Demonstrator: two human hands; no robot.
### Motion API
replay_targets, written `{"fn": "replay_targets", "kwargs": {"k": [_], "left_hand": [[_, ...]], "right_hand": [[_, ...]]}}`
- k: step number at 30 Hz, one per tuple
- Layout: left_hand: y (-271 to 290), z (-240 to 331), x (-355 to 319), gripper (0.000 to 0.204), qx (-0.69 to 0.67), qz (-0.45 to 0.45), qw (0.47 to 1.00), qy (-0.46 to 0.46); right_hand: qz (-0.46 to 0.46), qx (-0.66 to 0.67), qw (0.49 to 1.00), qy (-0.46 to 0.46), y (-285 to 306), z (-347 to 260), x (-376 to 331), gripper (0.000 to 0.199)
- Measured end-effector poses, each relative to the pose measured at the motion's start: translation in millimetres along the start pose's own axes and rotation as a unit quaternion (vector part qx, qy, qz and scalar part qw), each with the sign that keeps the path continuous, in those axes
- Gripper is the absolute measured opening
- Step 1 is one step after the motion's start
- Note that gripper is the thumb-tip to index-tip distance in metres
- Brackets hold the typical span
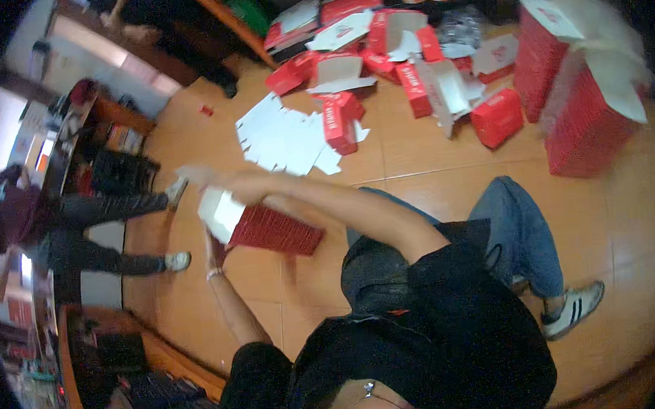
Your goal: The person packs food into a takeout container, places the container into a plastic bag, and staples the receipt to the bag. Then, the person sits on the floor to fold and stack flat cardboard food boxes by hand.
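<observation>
A stack of nested red cartons (279, 230) with white inner flaps is held tilted above the floor in front of me. My left hand (216, 253) grips its near left side, with some fingers hidden behind the cartons. Over the white flaps at the stack's far end is my right hand (234, 186). Motion smears its fingers, so their hold cannot be made out. Beyond the stack, flat white cardboard sheets (283, 138) lie spread on the tiles.
Red boxes (344, 121) lie jumbled at the back, some with open flaps. Two tall red carton stacks (589, 127) stand at the far right. A person (24, 211) stands at the left; another (181, 42) is at the back. A wooden-framed case (86, 381) sits near left.
</observation>
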State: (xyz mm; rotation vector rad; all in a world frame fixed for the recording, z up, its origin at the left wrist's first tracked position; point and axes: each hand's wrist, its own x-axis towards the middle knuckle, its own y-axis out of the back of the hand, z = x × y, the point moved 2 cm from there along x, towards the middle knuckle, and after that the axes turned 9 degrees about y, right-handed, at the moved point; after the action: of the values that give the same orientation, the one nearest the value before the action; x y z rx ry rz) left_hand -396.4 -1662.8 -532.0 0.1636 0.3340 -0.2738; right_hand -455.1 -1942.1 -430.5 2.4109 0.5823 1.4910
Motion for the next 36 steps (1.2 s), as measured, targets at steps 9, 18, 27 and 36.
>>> {"fn": "replay_targets", "kwargs": {"k": [9, 18, 27, 36], "left_hand": [[-6.1, 87.2, 17.6, 0.061, 0.496, 0.233, 0.812, -0.202], [-7.2, 95.7, 127.5, 0.06, 0.36, 0.049, 0.917, -0.164], [-84.4, 131.3, 94.5, 0.043, 0.577, 0.11, 0.791, -0.174], [-162.3, 129.8, 132.0, 0.039, 0.447, 0.13, 0.836, -0.291]], "right_hand": [[0.207, -0.145, 0.963, -0.091, 46.0, -24.6, -63.5, 0.072], [0.099, -0.061, 0.923, -0.367, -30.6, 25.6, -182.3, 0.071], [0.311, -0.14, 0.878, -0.335, 1.5, 60.0, -156.2, 0.028], [0.384, -0.216, 0.861, -0.255, 96.0, 56.7, -180.3, 0.038]]}}
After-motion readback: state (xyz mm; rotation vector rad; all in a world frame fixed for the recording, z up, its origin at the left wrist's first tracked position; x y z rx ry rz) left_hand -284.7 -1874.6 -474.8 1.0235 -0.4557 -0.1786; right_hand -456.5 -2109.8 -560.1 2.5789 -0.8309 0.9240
